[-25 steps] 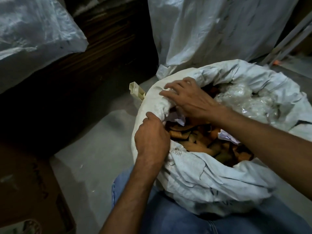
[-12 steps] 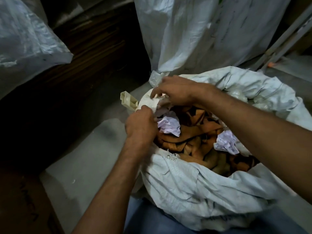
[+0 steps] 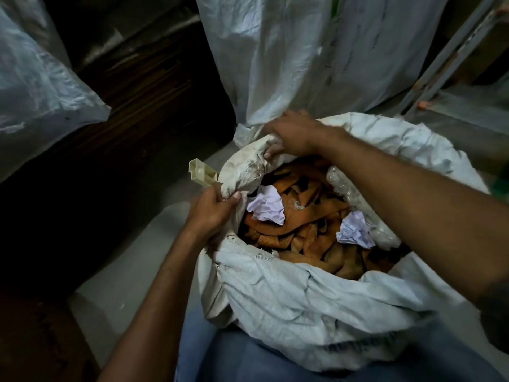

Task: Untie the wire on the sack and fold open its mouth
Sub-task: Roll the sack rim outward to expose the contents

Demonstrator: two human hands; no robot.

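1. At far left a pale plastic bag (image 3: 41,86) slumps against a dark wall, well apart from the work

2. Left of centre, the left hand (image 3: 212,213) is clenched on the near-left rim of a white sack (image 3: 316,296); a small cream plastic piece (image 3: 202,172) lies on the floor just beside it

3. The sack stands on the floor, touching the person's knees; its mouth gapes wide, showing orange-brown scraps (image 3: 308,213) and crumpled paper (image 3: 267,206)

4. The right hand (image 3: 296,135) grips the far rim, rolling it outward

5. No wire is visible, so untying looks done; folding seems mostly finished, the far-left rim still bunched

6. Behind, another sack (image 3: 316,56) stands upright
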